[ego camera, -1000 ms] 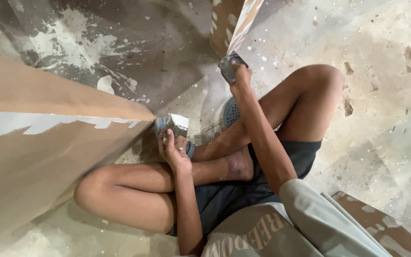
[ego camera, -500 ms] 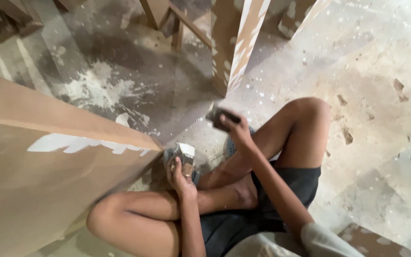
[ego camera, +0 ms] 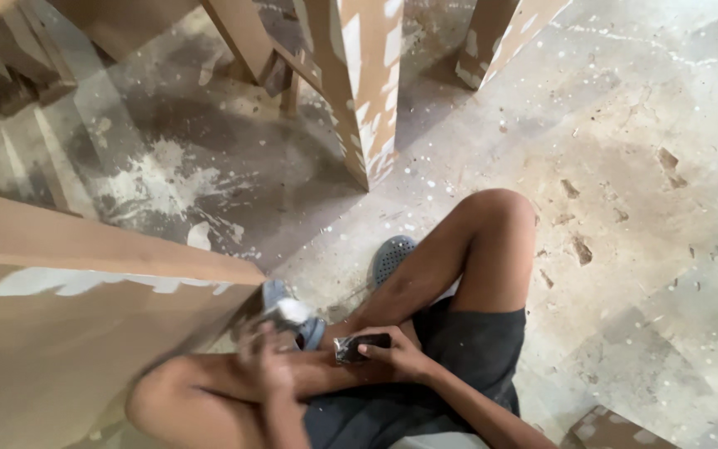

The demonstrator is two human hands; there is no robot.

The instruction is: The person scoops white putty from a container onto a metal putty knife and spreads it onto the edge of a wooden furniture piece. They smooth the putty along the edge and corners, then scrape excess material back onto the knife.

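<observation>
Head view: a small dark block (ego camera: 362,347) is held in the right hand (ego camera: 400,356), low over the lap and just beside the shin of the folded leg. The fingers are curled over its near end with the thumb on top, so the hand is closed on it. The block is judged light and stiff, easily managed in one hand; its surface looks rough rather than slippery, and it is best taken across its short sides, as it is held at present. Nothing about it suggests fragility.

The left hand (ego camera: 266,356) is blurred. A tool with a pale, paste-covered end (ego camera: 291,312) appears at its fingertips, against the edge of the brown board (ego camera: 85,333); whether the fingers are closed on it cannot be told. The paste is judged soft and easily smeared.

No packages, labels or signs are seen. A long pale smear (ego camera: 110,283) is seen along the upper part of the board. Similar pale patches are carried by the upright wooden panel (ego camera: 367,91) beyond the knees. White splashes are scattered over the concrete floor (ego camera: 641,249), and a blue perforated shoe (ego camera: 392,258) is seen behind the raised leg.
</observation>
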